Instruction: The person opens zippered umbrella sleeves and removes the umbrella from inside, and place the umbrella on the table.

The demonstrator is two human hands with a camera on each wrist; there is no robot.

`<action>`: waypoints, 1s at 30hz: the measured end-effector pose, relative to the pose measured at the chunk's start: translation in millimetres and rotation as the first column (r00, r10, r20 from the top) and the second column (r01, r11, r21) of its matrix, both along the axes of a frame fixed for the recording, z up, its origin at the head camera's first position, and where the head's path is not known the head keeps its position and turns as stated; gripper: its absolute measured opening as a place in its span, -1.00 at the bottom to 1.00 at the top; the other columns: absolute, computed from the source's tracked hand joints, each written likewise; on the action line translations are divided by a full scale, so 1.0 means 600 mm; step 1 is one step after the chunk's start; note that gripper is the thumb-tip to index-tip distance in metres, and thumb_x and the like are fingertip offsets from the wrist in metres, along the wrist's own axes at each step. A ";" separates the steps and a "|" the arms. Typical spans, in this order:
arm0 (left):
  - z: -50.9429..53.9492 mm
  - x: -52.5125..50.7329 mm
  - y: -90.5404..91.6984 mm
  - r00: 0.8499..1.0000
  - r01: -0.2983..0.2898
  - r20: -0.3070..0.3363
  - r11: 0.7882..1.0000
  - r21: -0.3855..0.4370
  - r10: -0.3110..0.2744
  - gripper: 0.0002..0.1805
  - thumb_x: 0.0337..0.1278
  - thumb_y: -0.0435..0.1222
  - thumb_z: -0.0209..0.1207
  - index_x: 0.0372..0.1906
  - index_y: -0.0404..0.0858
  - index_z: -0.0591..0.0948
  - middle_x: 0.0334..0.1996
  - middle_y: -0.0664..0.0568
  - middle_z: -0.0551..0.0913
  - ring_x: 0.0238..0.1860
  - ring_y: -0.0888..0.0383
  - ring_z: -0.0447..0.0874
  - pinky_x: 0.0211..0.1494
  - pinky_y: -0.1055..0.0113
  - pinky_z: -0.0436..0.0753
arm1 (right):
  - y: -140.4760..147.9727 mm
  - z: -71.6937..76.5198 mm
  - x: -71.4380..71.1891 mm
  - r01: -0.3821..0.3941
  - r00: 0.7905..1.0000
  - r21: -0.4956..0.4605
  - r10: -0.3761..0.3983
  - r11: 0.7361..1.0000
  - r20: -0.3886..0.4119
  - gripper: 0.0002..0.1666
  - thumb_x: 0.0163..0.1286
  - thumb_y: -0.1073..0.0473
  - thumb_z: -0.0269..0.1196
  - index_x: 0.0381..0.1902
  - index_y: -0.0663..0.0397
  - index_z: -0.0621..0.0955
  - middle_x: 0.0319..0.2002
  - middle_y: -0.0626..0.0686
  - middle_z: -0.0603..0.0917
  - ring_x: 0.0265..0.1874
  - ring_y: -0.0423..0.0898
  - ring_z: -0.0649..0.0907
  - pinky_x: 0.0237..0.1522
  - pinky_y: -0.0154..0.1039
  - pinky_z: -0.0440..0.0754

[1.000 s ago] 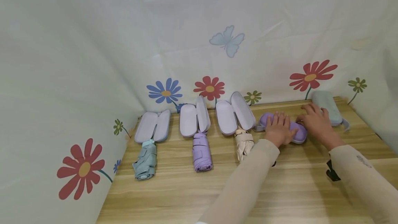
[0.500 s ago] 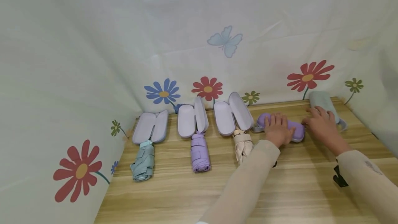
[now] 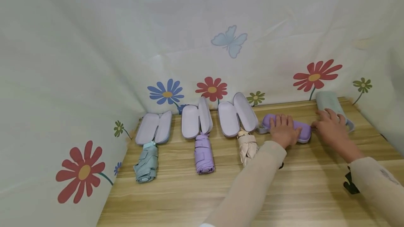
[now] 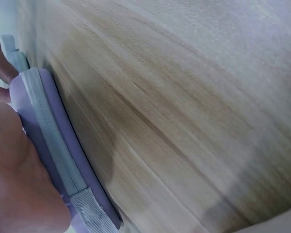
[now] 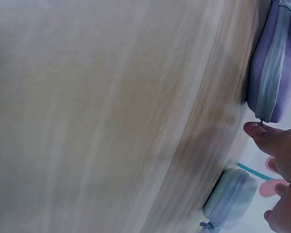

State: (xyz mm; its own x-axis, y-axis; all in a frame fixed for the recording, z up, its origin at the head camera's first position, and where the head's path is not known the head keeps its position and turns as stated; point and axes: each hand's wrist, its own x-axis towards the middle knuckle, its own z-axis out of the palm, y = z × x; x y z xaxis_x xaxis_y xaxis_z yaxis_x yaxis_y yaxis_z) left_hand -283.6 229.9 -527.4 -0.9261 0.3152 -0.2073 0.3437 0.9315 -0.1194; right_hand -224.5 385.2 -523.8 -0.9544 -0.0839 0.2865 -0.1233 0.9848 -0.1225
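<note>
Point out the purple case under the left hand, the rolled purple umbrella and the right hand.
Purple case [image 3: 303,131]: head view, on the lid near its right end.
Purple umbrella [image 3: 204,155]: head view, on the middle of its rolled fabric.
Right hand [image 3: 333,130]: head view, on the back of the hand.

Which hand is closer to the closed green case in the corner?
Right: the right hand is just in front of the green case, pinching the zipper pull of the purple case. The left hand lies on the purple case, farther to the left.

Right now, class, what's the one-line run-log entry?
left hand: rests on closed purple oblong case | right hand: pinches its small zipper pull
</note>
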 end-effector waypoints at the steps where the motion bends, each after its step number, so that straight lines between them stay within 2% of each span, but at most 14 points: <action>1: 0.000 0.000 0.000 1.000 -0.002 0.003 1.000 -0.002 0.002 -0.25 0.41 0.38 -0.56 0.63 0.32 -0.13 0.61 0.38 -0.13 0.61 0.30 -0.28 0.60 0.15 -0.16 | 0.001 0.001 0.003 -0.004 1.000 0.006 0.004 1.000 -0.003 -0.85 0.37 0.37 0.27 -0.24 0.19 0.78 0.25 0.44 0.36 0.34 0.53 0.14 0.14 0.58 0.09; 4: 0.006 0.005 -0.002 1.000 -0.007 0.010 1.000 -0.002 0.007 -0.24 0.41 0.38 -0.58 0.63 0.30 -0.14 0.61 0.37 -0.14 0.61 0.30 -0.30 0.60 0.17 -0.19 | 0.001 0.002 0.012 -0.009 1.000 0.023 0.009 1.000 -0.003 -0.88 0.35 0.33 0.30 -0.25 0.16 0.79 0.26 0.44 0.36 0.34 0.53 0.15 0.13 0.57 0.13; 9: 0.032 0.025 -0.015 1.000 -0.004 -0.002 1.000 0.025 0.004 -0.25 0.44 0.36 -0.53 0.64 0.27 -0.08 0.61 0.36 -0.08 0.61 0.30 -0.25 0.60 0.19 -0.16 | -0.003 0.003 0.029 -0.018 1.000 0.031 0.018 0.999 -0.001 -0.88 0.33 0.33 0.32 -0.25 0.14 0.79 0.25 0.45 0.36 0.33 0.54 0.17 0.11 0.56 0.15; 11: 0.031 0.024 -0.013 1.000 -0.007 -0.002 1.000 0.024 0.007 -0.25 0.44 0.36 -0.52 0.64 0.28 -0.08 0.61 0.36 -0.09 0.61 0.31 -0.26 0.60 0.19 -0.17 | -0.005 0.002 0.035 -0.023 1.000 0.018 0.022 1.000 0.004 -0.88 0.33 0.31 0.32 -0.26 0.12 0.79 0.25 0.45 0.36 0.33 0.55 0.17 0.10 0.57 0.15; 16: 0.007 0.006 0.004 1.000 -0.025 0.001 1.000 0.003 0.025 -0.25 0.42 0.37 -0.56 0.63 0.29 -0.11 0.61 0.37 -0.12 0.61 0.31 -0.31 0.60 0.17 -0.21 | -0.017 0.004 0.051 -0.038 0.999 -0.006 0.038 0.999 -0.007 -0.94 0.26 0.23 0.41 -0.34 0.05 0.81 0.23 0.42 0.39 0.29 0.58 0.20 0.01 0.57 0.22; 19: 0.005 0.004 0.005 1.000 -0.026 -0.006 1.000 0.010 0.026 -0.25 0.43 0.37 -0.54 0.63 0.29 -0.10 0.61 0.36 -0.11 0.61 0.30 -0.30 0.60 0.16 -0.20 | -0.027 0.005 0.059 -0.048 0.999 -0.018 0.047 0.999 -0.018 -0.95 0.20 0.21 0.46 -0.39 0.07 0.81 0.21 0.44 0.42 0.26 0.59 0.22 -0.02 0.56 0.24; 26: 0.004 0.001 0.008 1.000 -0.024 0.003 1.000 0.005 0.024 -0.24 0.43 0.37 -0.52 0.64 0.27 -0.11 0.62 0.31 -0.12 0.61 0.28 -0.30 0.60 0.15 -0.20 | -0.041 0.012 0.069 -0.018 0.997 -0.116 0.027 0.993 0.074 -0.94 0.24 0.22 0.44 -0.39 0.10 0.80 0.29 0.57 0.33 0.31 0.66 0.12 0.07 0.65 0.14; 30: 0.000 0.001 0.010 1.000 -0.030 0.003 1.000 -0.007 0.030 -0.24 0.42 0.37 -0.54 0.64 0.28 -0.14 0.62 0.32 -0.14 0.61 0.29 -0.33 0.60 0.15 -0.22 | -0.044 0.013 0.070 -0.020 0.996 -0.155 0.034 0.988 0.087 -0.94 0.23 0.24 0.44 -0.40 0.13 0.80 0.30 0.61 0.30 0.31 0.71 0.09 0.07 0.68 0.09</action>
State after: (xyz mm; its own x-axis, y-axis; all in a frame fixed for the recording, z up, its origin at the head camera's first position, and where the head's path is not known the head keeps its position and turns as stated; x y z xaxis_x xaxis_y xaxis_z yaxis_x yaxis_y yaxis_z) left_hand -282.7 235.8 -527.5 -0.9344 0.2861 -0.2124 0.3162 0.9405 -0.1243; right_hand -182.3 358.5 -515.7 -0.9747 -0.0718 0.2115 -0.1315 0.9498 -0.2839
